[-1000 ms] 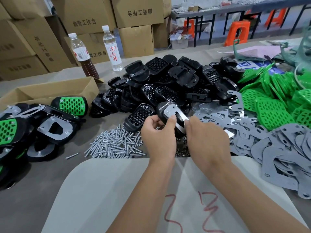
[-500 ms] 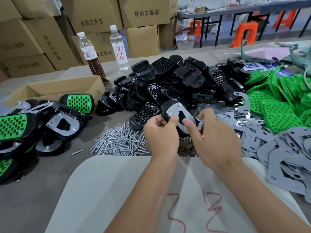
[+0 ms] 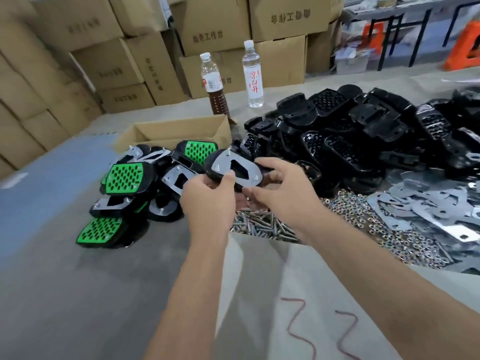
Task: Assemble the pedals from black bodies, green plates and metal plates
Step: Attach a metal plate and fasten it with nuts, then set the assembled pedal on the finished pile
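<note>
A black pedal (image 3: 235, 166) with a metal plate on its upper face is held above the table between both hands. My left hand (image 3: 207, 197) grips its near left end with the thumb on the plate. My right hand (image 3: 281, 185) holds its right end, fingers curled around it. Left of the hands lies a heap of assembled pedals (image 3: 124, 178), some showing green plates. Loose black bodies (image 3: 350, 136) are piled behind the hands. Loose metal plates (image 3: 426, 203) lie at the right.
Screws (image 3: 262, 226) and nuts (image 3: 363, 211) are spread under and right of the hands. An open cardboard box (image 3: 179, 131) and two bottles (image 3: 211, 85) stand behind the pedal heap. Stacked cartons fill the back. A pale sheet (image 3: 285, 294) with red marks lies in front.
The view has swung left, and both hands have carried the pedal left toward the heap of assembled pedals. My right hand, off the pedal half a second ago, now holds its right end.
</note>
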`<state>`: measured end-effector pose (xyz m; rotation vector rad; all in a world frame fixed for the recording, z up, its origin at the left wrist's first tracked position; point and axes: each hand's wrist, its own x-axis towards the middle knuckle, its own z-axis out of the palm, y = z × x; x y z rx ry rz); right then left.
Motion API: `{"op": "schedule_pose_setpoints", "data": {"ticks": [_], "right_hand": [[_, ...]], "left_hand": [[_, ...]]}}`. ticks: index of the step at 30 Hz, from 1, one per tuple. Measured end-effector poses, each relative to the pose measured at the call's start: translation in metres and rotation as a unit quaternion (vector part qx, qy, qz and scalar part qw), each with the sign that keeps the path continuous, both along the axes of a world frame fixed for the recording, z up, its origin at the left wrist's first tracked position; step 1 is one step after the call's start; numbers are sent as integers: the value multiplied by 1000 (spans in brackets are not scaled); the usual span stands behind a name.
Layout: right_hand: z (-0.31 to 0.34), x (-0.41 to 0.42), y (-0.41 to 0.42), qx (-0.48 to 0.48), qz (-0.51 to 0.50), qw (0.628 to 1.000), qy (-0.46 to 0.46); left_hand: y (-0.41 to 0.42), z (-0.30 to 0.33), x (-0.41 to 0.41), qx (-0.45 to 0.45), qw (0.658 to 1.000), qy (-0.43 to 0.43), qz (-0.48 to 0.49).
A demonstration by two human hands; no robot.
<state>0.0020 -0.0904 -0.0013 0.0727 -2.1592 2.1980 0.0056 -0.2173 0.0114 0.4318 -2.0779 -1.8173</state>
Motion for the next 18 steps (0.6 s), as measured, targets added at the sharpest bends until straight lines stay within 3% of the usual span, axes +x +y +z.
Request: {"op": "schedule_pose_setpoints", "data": {"ticks": [4,7,11,12,14,16,18], "right_hand": [[25,-45,-56,-45,71,996,41],[27,-62,-82,41,90,995,23],[14,-56,-71,41,55,997,29],[12,-52,-61,89,12,995,53],[3,-44,-34,257,-104,956,99],[-2,-33,-4,437,-191,873,103],[-6,-24,21,566,-232,790,46]], "left_hand": [[-37,22,-18,-20,994,41,100],[-50,22,-27,-7,992,21,123],[-37,10,-23,18,991,45,124],[-30,7,-21,2,989,64,132],[-9,1,-18,-20,990,87,112],[14,-4,-17,-42,996,64,44],[35,-9,-17,-110,994,18,-21]]}}
